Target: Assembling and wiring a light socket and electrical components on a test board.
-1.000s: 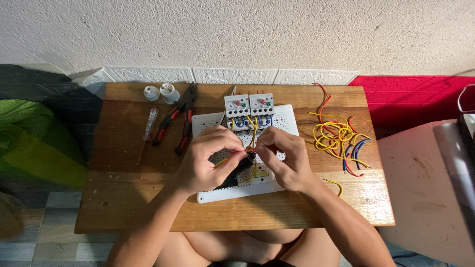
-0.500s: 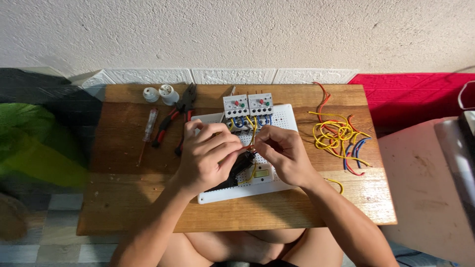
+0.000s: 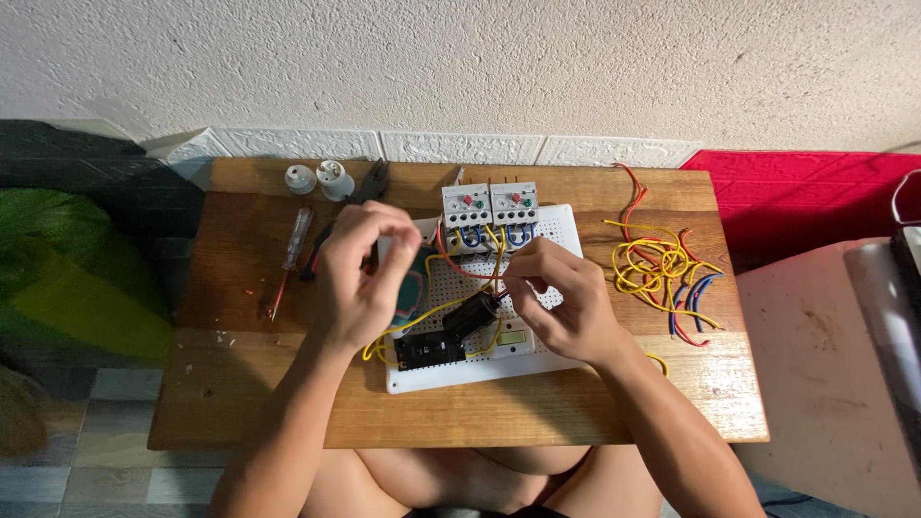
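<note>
A white perforated board (image 3: 552, 357) lies on the wooden table (image 3: 249, 384). Two grey relays (image 3: 489, 204) with blue, yellow and red wires stand at its far edge. Two black components (image 3: 449, 334) sit near its front. My right hand (image 3: 566, 307) pinches a red wire (image 3: 465, 271) just above the black parts. My left hand (image 3: 357, 278) is lifted over the board's left edge with its fingers curled together and blurred. What it holds is unclear. A teal object (image 3: 414, 293) shows beside it.
A tangle of loose yellow, red and blue wires (image 3: 662, 269) lies right of the board. A screwdriver (image 3: 289, 257), pliers (image 3: 372, 179) and two white lamp holders (image 3: 318, 178) lie at the far left. A red mat (image 3: 815, 192) and a white box (image 3: 825, 364) border the table's right side.
My left hand has lifted off the board and swung left, uncovering the black components. My right hand stays pinched on the wire over the board's middle.
</note>
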